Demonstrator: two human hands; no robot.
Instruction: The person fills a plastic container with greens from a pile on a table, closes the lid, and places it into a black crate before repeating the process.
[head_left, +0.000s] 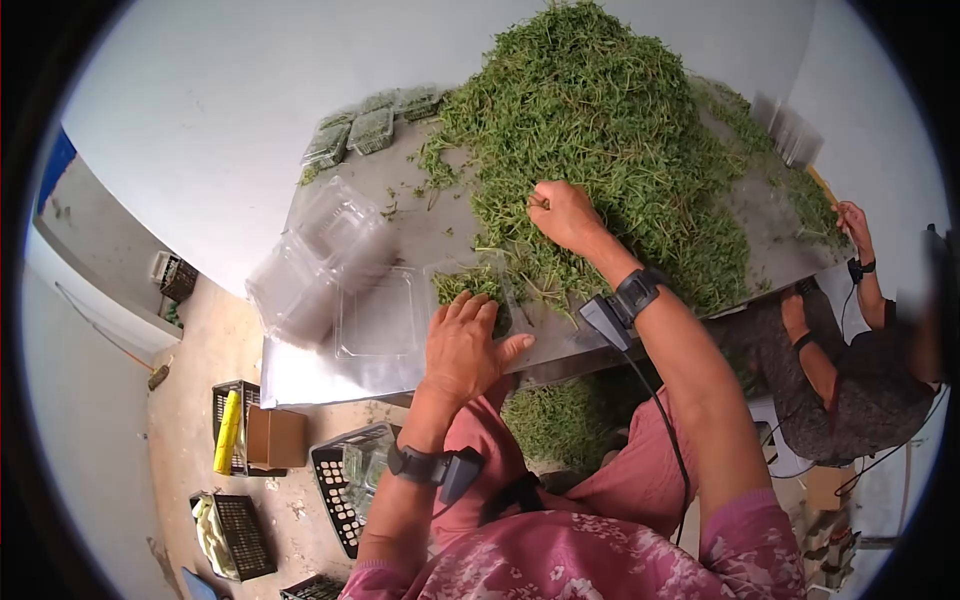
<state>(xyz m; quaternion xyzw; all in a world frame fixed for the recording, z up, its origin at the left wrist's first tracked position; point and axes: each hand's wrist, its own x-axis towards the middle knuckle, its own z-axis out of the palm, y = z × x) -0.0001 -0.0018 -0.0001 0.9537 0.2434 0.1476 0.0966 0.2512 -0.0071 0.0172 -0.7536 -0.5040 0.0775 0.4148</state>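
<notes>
My left hand [465, 345] lies over leafy greens [462, 284] in an open clear plastic clamshell box [515, 312], its fingers stretched out and thumb apart. At the front of a tall heap of cut leafy greens [600, 110], my right hand [565, 215] has its fingers closed in a pinch among the stems. Its palm side is hidden. Left of my left hand, the clamshell's clear lid [378, 315] lies flat on the metal table [420, 210].
Stacked clear clamshells [325, 255] stand on the left. Filled boxes [372, 130] sit at the back left. A co-worker's hand [853, 222] is at the right edge. Below are black crates [245, 540], a cardboard box [277, 437] and more greens [555, 425].
</notes>
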